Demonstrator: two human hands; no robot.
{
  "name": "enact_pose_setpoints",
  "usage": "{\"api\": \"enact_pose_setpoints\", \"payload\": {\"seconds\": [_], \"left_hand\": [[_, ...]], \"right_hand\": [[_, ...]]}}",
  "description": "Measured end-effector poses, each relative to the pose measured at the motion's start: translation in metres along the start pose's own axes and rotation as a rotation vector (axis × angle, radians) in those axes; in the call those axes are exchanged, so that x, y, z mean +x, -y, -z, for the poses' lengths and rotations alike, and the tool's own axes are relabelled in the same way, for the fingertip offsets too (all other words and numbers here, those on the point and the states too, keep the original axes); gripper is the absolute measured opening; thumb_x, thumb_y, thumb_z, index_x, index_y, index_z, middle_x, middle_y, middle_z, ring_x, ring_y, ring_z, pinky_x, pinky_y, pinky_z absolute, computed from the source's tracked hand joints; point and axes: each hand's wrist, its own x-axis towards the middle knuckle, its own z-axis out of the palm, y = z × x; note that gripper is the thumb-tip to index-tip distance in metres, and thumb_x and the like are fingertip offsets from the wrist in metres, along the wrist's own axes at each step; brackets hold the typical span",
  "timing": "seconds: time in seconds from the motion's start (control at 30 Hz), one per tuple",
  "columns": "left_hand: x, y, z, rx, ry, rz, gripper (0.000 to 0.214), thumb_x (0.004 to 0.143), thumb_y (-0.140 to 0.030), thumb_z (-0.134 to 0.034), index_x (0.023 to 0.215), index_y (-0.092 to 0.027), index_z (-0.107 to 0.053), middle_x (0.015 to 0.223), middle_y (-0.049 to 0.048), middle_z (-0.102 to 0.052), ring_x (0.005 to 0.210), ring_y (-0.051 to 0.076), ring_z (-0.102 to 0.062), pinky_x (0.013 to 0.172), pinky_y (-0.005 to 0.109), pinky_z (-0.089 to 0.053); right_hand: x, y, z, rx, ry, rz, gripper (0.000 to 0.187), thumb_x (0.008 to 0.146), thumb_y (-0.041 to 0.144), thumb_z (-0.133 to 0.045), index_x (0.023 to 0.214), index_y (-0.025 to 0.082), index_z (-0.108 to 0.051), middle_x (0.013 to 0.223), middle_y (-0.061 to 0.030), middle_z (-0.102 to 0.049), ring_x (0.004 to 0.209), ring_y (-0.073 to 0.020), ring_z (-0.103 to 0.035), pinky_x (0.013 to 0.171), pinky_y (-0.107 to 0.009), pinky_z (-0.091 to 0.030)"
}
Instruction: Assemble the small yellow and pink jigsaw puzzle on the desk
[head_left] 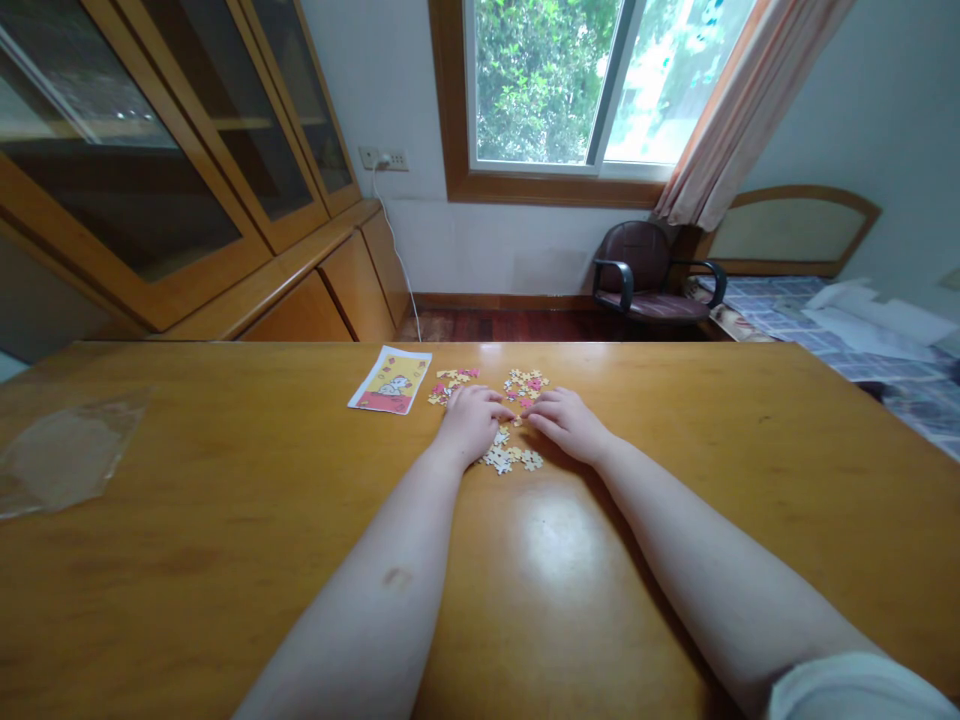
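Your left hand (472,424) and right hand (570,424) are facing across 1 puzzle piece (517,421), which is lying between their fingers (498,409) on the worktop (690,410); whether they're pinching it, I can't tell.

Puzzle pieces (501,459), mid-frame on the table (225,580), around and between the left hand (472,418) and right hand (568,424); card (391,383), left of the pieces; plastic bag (67,450), left edge; cabinet (225,110), upper left; window (540,85), top, right of centre; chair (636,258), beyond the table, upper right.
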Motion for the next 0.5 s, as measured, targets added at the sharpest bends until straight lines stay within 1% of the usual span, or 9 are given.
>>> {"api": "enact_pose_setpoints", "payload": {"seconds": [0.13,0.27,0.37,0.5], "left_hand": [[0.001,0.003,0.002,0.060,-0.064,0.106,0.031,0.080,-0.014,-0.054,0.084,-0.031,-0.079,0.107,0.0031,-0.071,0.109,0.026,-0.055,0.103,0.046,-0.035],[0.002,0.004,0.003,0.074,-0.095,0.176,0.029,0.081,-0.016,-0.052,0.081,-0.029,-0.078,0.102,0.0037,-0.072,0.107,0.026,-0.056,0.100,0.044,-0.038],[0.002,0.002,0.004,0.063,-0.100,0.197,0.030,0.080,-0.015,-0.051,0.081,-0.028,-0.078,0.101,0.0039,-0.072,0.105,0.026,-0.057,0.098,0.043,-0.040],[0.004,0.002,0.006,-0.007,-0.132,0.225,0.031,0.078,-0.012,-0.049,0.083,-0.026,-0.077,0.100,0.0040,-0.072,0.104,0.025,-0.059,0.099,0.041,-0.041]], "right_hand": [[0.000,0.009,0.002,-0.003,0.082,0.012,0.031,0.097,0.036,-0.045,0.107,0.024,-0.072,0.105,-0.0081,-0.066,0.098,-0.0219,-0.054,0.093,-0.041,-0.038],[-0.002,0.016,0.000,-0.036,0.169,0.010,0.033,0.095,0.041,-0.048,0.118,0.029,-0.068,0.121,-0.0081,-0.060,0.111,-0.0260,-0.049,0.102,-0.049,-0.032],[-0.002,0.015,-0.001,-0.066,0.167,0.006,0.033,0.093,0.043,-0.050,0.118,0.031,-0.068,0.127,-0.0078,-0.058,0.117,-0.0274,-0.045,0.105,-0.051,-0.029],[-0.003,0.010,-0.002,-0.082,0.116,-0.006,0.031,0.093,0.043,-0.050,0.109,0.029,-0.072,0.124,-0.0074,-0.060,0.117,-0.0264,-0.047,0.106,-0.050,-0.027]]}}
